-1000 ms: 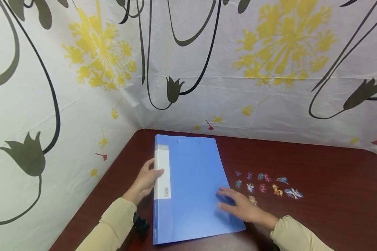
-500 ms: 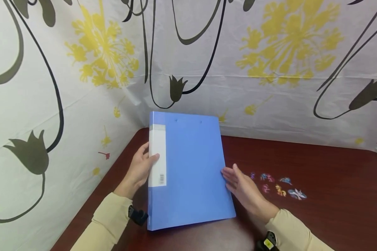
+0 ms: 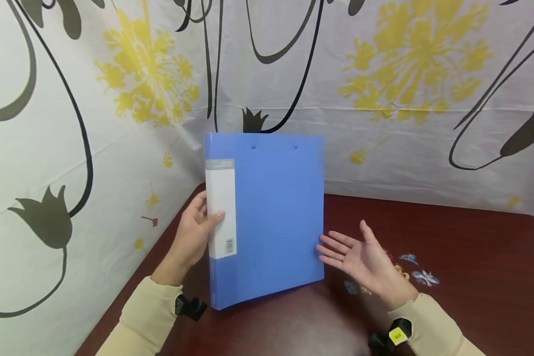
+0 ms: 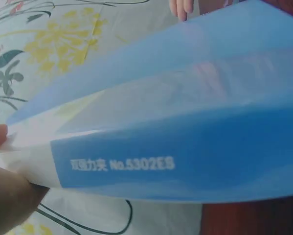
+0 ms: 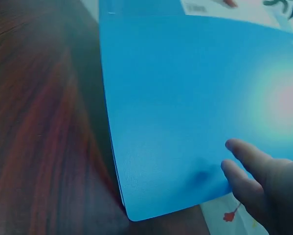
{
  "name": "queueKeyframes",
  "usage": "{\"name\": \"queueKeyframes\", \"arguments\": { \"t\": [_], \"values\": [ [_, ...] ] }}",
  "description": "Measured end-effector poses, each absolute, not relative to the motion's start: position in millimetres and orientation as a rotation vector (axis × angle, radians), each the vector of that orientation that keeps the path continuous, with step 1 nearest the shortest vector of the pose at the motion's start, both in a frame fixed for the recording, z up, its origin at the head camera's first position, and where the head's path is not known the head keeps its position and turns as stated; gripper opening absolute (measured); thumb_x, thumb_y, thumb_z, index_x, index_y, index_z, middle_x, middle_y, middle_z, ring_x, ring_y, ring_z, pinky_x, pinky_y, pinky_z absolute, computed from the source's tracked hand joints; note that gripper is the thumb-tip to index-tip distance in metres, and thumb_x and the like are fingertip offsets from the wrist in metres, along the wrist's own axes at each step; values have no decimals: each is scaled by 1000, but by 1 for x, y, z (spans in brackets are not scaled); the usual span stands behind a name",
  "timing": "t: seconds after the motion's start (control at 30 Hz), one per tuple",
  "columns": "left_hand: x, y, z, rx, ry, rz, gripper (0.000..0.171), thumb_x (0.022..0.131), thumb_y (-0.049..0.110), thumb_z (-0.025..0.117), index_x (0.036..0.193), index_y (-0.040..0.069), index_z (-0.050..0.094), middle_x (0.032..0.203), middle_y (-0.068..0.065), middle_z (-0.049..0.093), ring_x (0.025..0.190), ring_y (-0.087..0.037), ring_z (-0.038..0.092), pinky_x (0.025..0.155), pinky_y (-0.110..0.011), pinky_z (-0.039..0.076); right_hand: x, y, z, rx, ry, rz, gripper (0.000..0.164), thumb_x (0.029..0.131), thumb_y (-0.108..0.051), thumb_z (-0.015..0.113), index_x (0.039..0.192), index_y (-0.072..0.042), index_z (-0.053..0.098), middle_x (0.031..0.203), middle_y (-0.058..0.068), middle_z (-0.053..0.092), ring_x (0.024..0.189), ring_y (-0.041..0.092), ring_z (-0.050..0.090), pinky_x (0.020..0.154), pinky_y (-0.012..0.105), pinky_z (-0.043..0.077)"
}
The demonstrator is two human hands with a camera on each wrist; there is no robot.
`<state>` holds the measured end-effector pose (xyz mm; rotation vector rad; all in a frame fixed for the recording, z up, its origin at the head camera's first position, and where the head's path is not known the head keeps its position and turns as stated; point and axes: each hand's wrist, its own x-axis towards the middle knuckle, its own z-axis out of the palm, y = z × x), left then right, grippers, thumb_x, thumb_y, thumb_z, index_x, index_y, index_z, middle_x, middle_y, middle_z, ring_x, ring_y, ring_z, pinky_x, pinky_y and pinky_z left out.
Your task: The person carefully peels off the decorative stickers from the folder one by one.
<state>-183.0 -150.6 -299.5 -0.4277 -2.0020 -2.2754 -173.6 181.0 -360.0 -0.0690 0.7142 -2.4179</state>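
A blue file folder [image 3: 279, 207] stands nearly upright over the table, its front cover facing me. My left hand [image 3: 190, 237] grips it by the spine, the thumb lying over the white label [image 3: 221, 210]. In the left wrist view the folder's spine [image 4: 185, 156] carries printed lettering with "No.5302ES". To the right of the folder, my right hand [image 3: 365, 262] is spread with the palm up, fingertips right at the cover's right edge. The right wrist view shows the fingers [image 5: 249, 156] close to the blue cover [image 5: 185, 112].
Several small cartoon pony stickers or cutouts [image 3: 425, 278] lie on the dark red table [image 3: 485, 257], some hidden behind my right hand. Patterned white cloth [image 3: 267, 89] hangs along the left and back of the table.
The folder has been raised from a slanted position to nearly upright. My right hand has come off the cover, shifted right and turned palm up. The left hand keeps its grip.
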Motion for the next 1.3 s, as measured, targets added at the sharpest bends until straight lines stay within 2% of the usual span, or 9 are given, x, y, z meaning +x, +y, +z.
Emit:
{"name": "queueKeyframes", "arguments": {
  "t": [0.27, 0.5, 0.6, 0.73, 0.83, 0.93, 1.1, 1.2, 1.3],
  "values": [
    [-172, -151, -305, -819, -1960, -2018, 42, 85, -9, 50, 123, 5, 40, 116, -6, 50, 101, -19, 53, 78, -30, 47, -184, 198, -361, -83, 371, -2428, 97, 84, -56, 46, 137, -13, -22, 145, 11, -19, 132, 30, -6, 106, 42, 10],
    [-164, -152, -315, -1104, -1865, -1812, 38, 82, -12, 52, 113, 11, 51, 107, 0, 57, 96, -15, 55, 74, -27, 48, -190, 213, -363, -176, 375, -2344, 95, 85, -59, 39, 132, -15, -30, 141, 10, -28, 131, 32, -11, 106, 42, 7],
    [-162, -152, -318, -1200, -1852, -1735, 30, 84, -6, 55, 108, 12, 54, 101, 0, 58, 93, -15, 54, 74, -26, 47, -192, 218, -364, -182, 397, -2313, 93, 85, -60, 38, 132, -17, -31, 143, 18, -19, 131, 36, -4, 106, 41, 10],
    [-161, -153, -322, -1330, -1844, -1592, 26, 83, -5, 57, 105, 8, 57, 101, -5, 60, 96, -20, 53, 82, -28, 42, -194, 222, -364, -176, 468, -2262, 92, 84, -61, 38, 134, -21, -28, 145, 15, -2, 132, 34, 1, 105, 40, 12],
    [-162, -155, -327, -1395, -1844, -1525, 37, 77, -18, 51, 102, 9, 59, 102, -6, 61, 99, -24, 51, 91, -32, 35, -198, 221, -364, -190, 543, -2248, 91, 84, -62, 36, 134, -20, -28, 146, 11, -14, 133, 28, -9, 106, 38, 10],
    [-161, -161, -334, -1388, -1910, -1500, 53, 66, -28, 41, 95, 12, 62, 100, -2, 62, 103, -25, 49, 100, -40, 24, -201, 219, -363, -201, 619, -2251, 90, 85, -62, 34, 134, -18, -28, 143, 7, -27, 131, 25, -18, 106, 34, 11],
    [-161, -173, -347, -1310, -2107, -1466, 57, 64, -30, 37, 85, 14, 64, 98, 0, 64, 113, -27, 44, 102, -53, 7, -203, 213, -361, -203, 779, -2249, 87, 86, -61, 30, 136, -17, -26, 144, 6, -24, 132, 24, -14, 99, 32, 25],
    [-163, -176, -354, -1306, -2168, -1450, 58, 62, -31, 37, 84, 15, 65, 99, -3, 64, 117, -29, 41, 104, -50, 6, -204, 207, -358, -201, 921, -2241, 83, 87, -61, 27, 138, -17, -22, 145, 6, -20, 133, 26, -10, 96, 36, 28],
    [-165, -176, -360, -1325, -2200, -1405, 60, 61, -30, 36, 84, 16, 66, 100, -3, 64, 118, -30, 40, 106, -44, 4, -204, 197, -357, -200, 1172, -2200, 77, 89, -60, 23, 141, -17, -15, 147, 8, -14, 133, 30, -4, 99, 43, 25]
  ]
}}
